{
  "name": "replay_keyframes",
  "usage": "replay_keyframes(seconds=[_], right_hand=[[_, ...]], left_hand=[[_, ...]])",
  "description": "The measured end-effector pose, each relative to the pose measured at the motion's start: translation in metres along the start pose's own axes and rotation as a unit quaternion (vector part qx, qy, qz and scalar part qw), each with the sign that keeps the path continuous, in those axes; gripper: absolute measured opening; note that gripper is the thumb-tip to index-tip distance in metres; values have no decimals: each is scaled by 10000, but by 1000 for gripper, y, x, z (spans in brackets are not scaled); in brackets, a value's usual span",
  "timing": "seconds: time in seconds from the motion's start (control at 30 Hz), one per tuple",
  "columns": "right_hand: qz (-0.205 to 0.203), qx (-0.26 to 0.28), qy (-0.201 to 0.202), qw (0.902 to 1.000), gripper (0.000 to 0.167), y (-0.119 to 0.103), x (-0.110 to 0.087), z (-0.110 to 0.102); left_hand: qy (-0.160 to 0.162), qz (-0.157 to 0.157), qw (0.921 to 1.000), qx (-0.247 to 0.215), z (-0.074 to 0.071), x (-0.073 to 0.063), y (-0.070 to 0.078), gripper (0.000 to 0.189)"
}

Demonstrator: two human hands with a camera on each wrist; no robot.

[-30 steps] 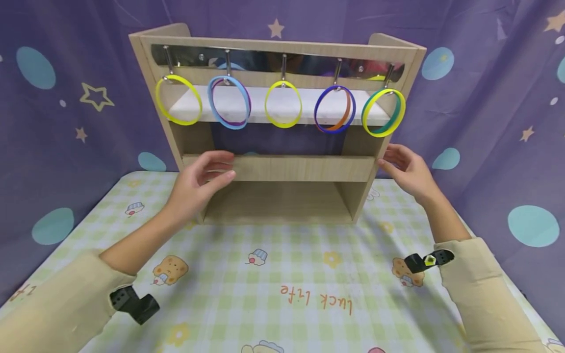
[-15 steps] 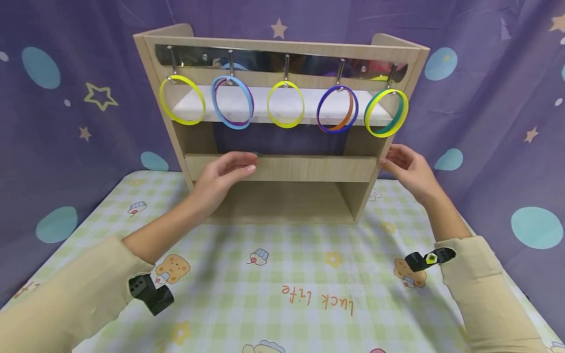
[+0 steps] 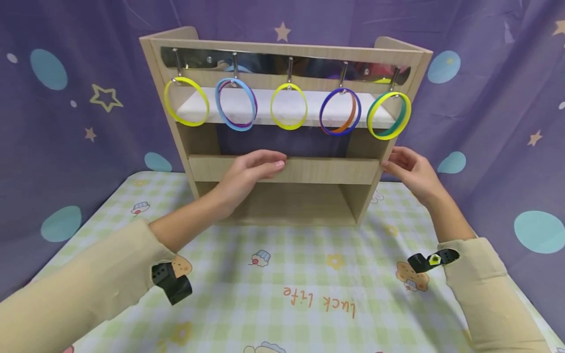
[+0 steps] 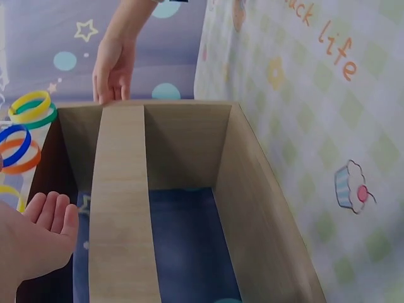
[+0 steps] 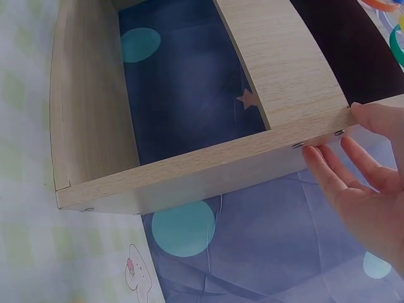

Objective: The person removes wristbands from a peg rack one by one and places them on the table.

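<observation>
A small wooden shelf stands on the table, with coloured silicone wristbands hanging from metal hooks along its top. My left hand is in front of the shelf's middle crossbar, fingers loosely bent and holding nothing. In the left wrist view, the left hand is near the crossbar, with a gap between them. My right hand holds the front edge of the shelf's right side panel. The right wrist view shows the thumb of the right hand on that edge, fingers against the panel's outer face.
Wristbands hang in a row: yellow, light blue with purple, yellow, blue with orange, and yellow with green. A checked cloth covers the table. A purple curtain is behind the shelf.
My left hand has moved right along the crossbar, from its left end to about its middle. The right hand stays at the right side panel. The wristbands hang as before.
</observation>
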State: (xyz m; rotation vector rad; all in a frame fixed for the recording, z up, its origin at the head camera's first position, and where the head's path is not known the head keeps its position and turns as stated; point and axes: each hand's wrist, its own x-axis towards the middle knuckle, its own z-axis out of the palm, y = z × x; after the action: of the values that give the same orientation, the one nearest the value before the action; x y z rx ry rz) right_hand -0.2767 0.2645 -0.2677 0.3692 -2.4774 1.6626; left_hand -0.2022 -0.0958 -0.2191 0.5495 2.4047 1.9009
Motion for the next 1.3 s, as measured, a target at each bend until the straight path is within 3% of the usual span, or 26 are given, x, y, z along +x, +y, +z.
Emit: replay_keyframes(seconds=[0.2,0.63,0.8,1.1,1.3], right_hand=[[-72,275,10,9996,28,1,1,0],[-102,424,-60,9990,25,0,0,0],[-232,792,-204,9964,22,2,-1,-1],[-266,751,-239,9965,22,2,0,-1],[-316,720,-267,9965,22,1,0,-1]], left_hand=[[-283,9,9994,-203,13,7,7,39],[-708,60,9967,-385,41,22,24,36],[-756,75,9962,-417,49,27,32,35],[-873,136,9951,-446,60,37,50,37],[-908,118,9928,-768,70,48,60,38]])
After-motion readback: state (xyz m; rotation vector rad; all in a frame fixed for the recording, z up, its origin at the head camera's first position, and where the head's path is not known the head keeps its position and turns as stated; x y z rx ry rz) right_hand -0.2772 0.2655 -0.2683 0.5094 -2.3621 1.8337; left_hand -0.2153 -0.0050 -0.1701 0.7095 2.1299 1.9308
